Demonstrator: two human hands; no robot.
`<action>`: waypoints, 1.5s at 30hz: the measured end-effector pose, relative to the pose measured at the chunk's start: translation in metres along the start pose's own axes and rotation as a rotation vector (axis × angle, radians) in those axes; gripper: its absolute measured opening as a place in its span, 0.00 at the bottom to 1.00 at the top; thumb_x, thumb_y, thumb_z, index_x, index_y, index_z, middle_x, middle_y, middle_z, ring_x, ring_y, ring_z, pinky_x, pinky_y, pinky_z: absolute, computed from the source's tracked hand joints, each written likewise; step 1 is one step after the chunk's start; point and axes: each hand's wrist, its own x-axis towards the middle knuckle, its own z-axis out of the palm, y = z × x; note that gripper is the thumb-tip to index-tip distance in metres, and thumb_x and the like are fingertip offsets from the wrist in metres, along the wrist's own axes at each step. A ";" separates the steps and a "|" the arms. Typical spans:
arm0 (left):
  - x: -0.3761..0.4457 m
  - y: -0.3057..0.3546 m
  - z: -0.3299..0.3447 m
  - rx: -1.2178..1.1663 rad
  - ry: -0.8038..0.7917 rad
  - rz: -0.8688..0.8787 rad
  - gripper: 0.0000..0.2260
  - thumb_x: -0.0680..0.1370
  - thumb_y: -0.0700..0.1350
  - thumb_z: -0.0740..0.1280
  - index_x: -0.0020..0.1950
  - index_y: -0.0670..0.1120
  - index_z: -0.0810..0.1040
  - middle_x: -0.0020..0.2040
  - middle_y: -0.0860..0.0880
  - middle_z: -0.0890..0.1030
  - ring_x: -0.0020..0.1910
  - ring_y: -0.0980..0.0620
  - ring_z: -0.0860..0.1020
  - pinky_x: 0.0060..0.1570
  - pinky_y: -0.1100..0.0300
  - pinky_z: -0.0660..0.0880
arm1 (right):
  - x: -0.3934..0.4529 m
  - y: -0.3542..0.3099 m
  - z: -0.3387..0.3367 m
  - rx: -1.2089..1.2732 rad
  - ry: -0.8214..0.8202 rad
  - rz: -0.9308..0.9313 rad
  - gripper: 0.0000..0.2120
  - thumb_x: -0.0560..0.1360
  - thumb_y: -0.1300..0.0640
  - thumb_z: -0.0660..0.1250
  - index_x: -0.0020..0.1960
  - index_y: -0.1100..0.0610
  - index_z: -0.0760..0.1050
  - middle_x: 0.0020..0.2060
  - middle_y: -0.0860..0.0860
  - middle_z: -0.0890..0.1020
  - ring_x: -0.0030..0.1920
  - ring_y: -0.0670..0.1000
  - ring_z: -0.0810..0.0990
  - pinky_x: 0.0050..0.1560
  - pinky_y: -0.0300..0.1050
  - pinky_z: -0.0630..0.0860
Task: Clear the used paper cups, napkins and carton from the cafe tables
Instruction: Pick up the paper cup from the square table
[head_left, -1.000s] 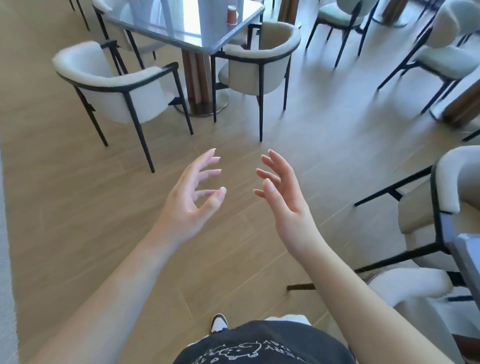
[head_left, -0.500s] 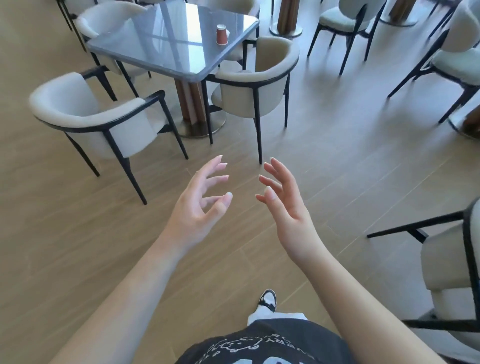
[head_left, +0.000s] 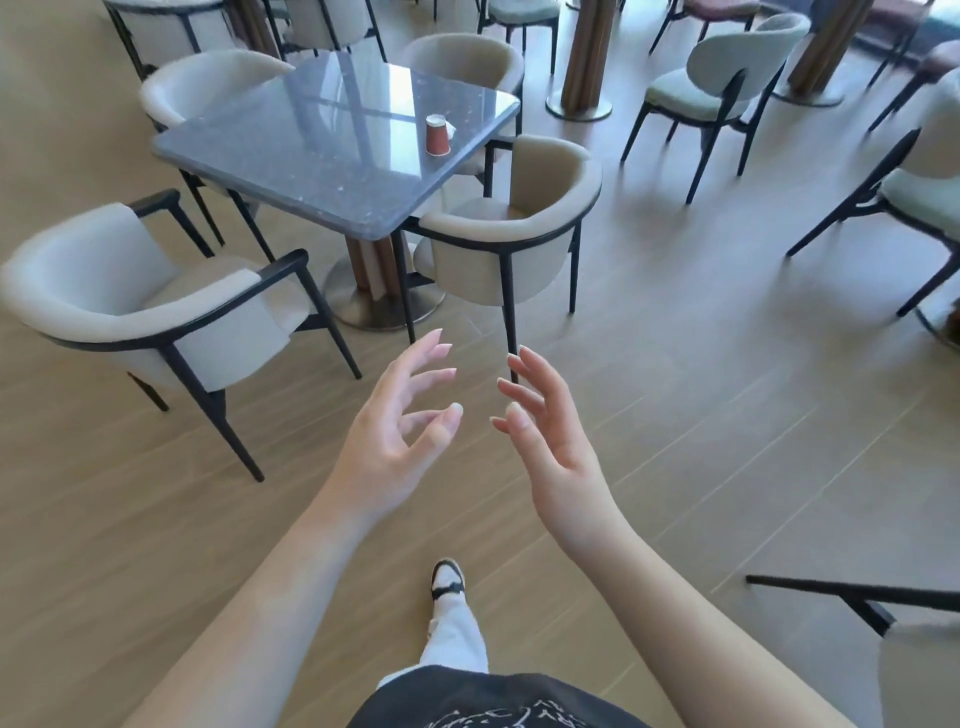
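A brown-red paper cup stands upside down near the right edge of a grey stone-topped table. A pale napkin peeks out just behind the cup. My left hand and my right hand hang in the air over the wooden floor, well short of the table, palms facing each other, fingers spread and relaxed. Neither hand holds anything.
Cream armchairs with black frames surround the table, one at the near left and one at the near right. More chairs and a wooden pillar base stand beyond. A black chair frame juts in at the lower right.
I have walked toward the table; it and the cup now sit lower and larger in view. Both hands stay empty and raised, in the same pose.
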 end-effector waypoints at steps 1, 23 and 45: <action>0.016 -0.007 -0.003 0.001 0.001 -0.002 0.30 0.78 0.58 0.67 0.79 0.58 0.64 0.74 0.61 0.73 0.73 0.54 0.73 0.65 0.44 0.78 | 0.016 0.005 -0.001 -0.008 0.000 0.003 0.23 0.78 0.41 0.62 0.72 0.34 0.63 0.73 0.36 0.70 0.73 0.43 0.71 0.68 0.50 0.75; 0.352 -0.086 -0.076 -0.034 -0.048 0.016 0.29 0.78 0.58 0.67 0.78 0.62 0.64 0.74 0.60 0.71 0.74 0.54 0.72 0.63 0.56 0.79 | 0.357 0.051 -0.007 -0.048 0.075 0.030 0.23 0.79 0.42 0.61 0.74 0.40 0.64 0.72 0.35 0.70 0.71 0.42 0.73 0.68 0.52 0.75; 0.644 -0.121 -0.059 0.023 0.055 -0.115 0.29 0.74 0.59 0.66 0.75 0.60 0.66 0.72 0.56 0.73 0.71 0.59 0.73 0.61 0.61 0.78 | 0.681 0.087 -0.082 0.078 -0.044 0.009 0.20 0.82 0.50 0.59 0.73 0.44 0.65 0.71 0.39 0.72 0.71 0.45 0.74 0.64 0.45 0.77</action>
